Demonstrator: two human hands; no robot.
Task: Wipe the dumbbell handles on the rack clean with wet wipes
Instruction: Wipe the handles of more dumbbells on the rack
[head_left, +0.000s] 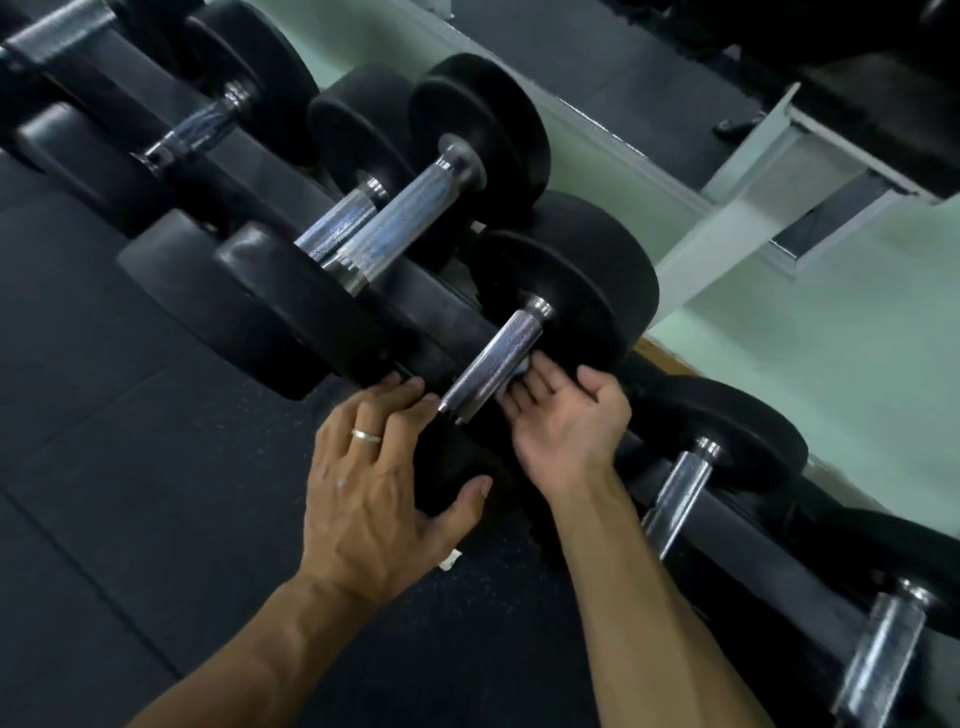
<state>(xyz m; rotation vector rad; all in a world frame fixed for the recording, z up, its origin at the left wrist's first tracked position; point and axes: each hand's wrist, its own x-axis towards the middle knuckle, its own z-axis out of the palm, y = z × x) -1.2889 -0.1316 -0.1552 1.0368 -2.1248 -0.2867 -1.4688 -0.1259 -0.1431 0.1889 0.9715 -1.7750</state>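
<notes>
A dumbbell with a knurled steel handle (493, 358) and black round heads lies on the black rack (431, 306) at the centre of the view. My left hand (379, 483), with a ring on one finger, grips the near head (447, 467), fingers over its top and thumb round its side. My right hand (566, 421) is palm up beside the handle, its fingers reaching under the bar. They hold a pale wet wipe (522, 370) against the bar's underside. Only a small bit of the wipe shows.
More dumbbells line the rack: two crowded handles (395, 218) up left, one (202, 130) further left, others at right (680, 493) and lower right (883, 654). Black rubber floor (104, 441) lies at left. A pale green surface and a metal frame (753, 197) lie behind the rack.
</notes>
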